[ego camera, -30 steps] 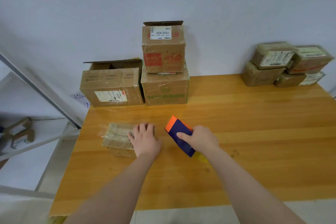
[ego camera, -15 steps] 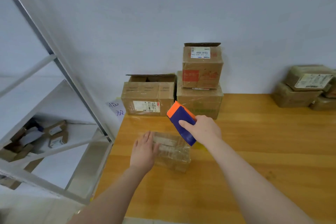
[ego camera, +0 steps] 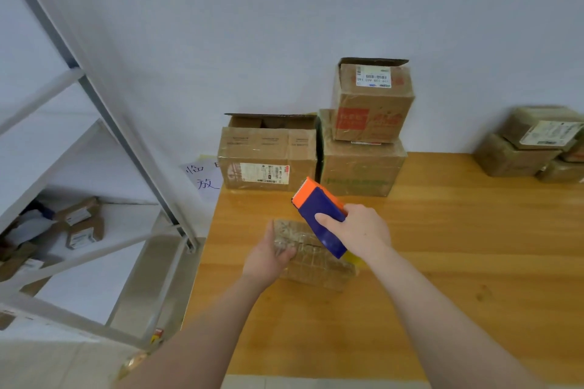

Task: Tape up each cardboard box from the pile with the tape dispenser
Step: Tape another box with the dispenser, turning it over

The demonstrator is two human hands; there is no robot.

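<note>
A small flat cardboard box (ego camera: 319, 265), wrapped in clear tape, lies on the wooden table (ego camera: 458, 262) near its left edge. My left hand (ego camera: 268, 257) grips the box's left end, fingers curled over its top. My right hand (ego camera: 360, 230) holds a blue tape dispenser (ego camera: 319, 215) with an orange toothed tip, lifted above the box and pointing up and left. At the back against the wall is the pile: a wide open-topped box (ego camera: 268, 158), a larger box (ego camera: 360, 167) beside it, and an open box (ego camera: 373, 101) stacked on that.
Several taped parcels (ego camera: 534, 145) sit at the table's back right. A grey metal shelf (ego camera: 104, 142) stands left of the table, with small boxes (ego camera: 82, 227) on a lower level. A paper note (ego camera: 205, 177) hangs at the table's back left corner.
The view swung left. My left hand went from resting flat on the small box to gripping its left end. My right hand raised the dispenser off the table to above the box.
</note>
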